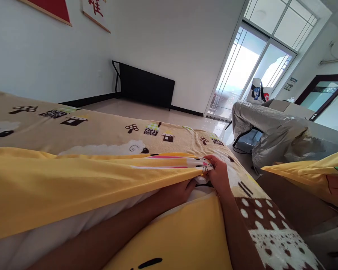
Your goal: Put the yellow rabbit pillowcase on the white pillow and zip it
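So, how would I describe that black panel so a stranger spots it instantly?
Start at the glass doors and follow the white wall left. Low against it stands a wide, flat black panel. Unlike the narrow black skirting beside it, it is a broad rectangle.

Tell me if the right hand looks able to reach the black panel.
Probably not: the right hand pinches the yellow cover, and the patterned blanket and some floor lie between it and the black panel.
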Demonstrator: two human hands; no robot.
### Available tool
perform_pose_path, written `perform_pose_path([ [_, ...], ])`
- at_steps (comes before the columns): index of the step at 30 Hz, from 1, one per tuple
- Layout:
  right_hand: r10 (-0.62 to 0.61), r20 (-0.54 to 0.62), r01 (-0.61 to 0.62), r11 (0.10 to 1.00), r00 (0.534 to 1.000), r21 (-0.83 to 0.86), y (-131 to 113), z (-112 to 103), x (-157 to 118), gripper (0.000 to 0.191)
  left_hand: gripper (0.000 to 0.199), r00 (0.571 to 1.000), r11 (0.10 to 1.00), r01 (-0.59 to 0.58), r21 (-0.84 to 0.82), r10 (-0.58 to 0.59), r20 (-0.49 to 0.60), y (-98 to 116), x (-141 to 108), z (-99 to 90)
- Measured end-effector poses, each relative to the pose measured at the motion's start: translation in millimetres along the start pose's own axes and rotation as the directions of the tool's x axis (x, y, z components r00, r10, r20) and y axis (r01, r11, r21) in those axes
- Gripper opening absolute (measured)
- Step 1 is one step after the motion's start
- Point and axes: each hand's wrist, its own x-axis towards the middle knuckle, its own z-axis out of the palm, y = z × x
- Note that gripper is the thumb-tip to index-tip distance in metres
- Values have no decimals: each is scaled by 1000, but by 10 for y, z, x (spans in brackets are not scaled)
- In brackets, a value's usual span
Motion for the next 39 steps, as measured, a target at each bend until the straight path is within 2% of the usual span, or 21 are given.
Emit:
perform_pose_path([
  [4, 96, 67, -106, 978, 993, 180, -35, 19, -2, 31, 43, 994, 991, 91, -96, -85, 62, 39, 23, -23],
  [6, 138, 108, -162, 953, 985, 256, -46, 28, -8, 31, 44, 988, 986, 145, -88, -139, 71, 48, 25, -25],
  [9, 159, 148, -198, 934, 976, 297, -45, 30, -17, 33, 45, 975, 975, 221, 8, -221, -19, 33, 18, 11],
  [12, 152, 165, -198, 929, 974, 313, -34, 25, -22, 33, 43, 972, 974, 216, 73, -208, -104, 8, 10, 70],
  [15, 142, 153, -184, 933, 978, 310, -37, 27, -24, 32, 39, 983, 984, 166, 67, -160, -87, 20, 21, 88],
  [21, 115, 103, -140, 951, 988, 277, -60, 34, -16, 31, 43, 996, 991, 84, 101, -87, 23, 93, 72, 33],
  [29, -57, 72, 50, 993, 996, 105, -20, 7, -22, 31, 45, 996, 981, 55, 187, -67, 59, 124, 83, 20],
  [35, -99, 155, 93, 995, 983, 43, -33, 5, -38, 33, 44, 998, 976, 63, 207, -68, 18, 51, 24, 93],
  [39, -118, 190, 123, 992, 975, -12, -34, -18, -41, 34, 43, 987, 980, 142, 141, -150, 50, 109, 34, 30],
])
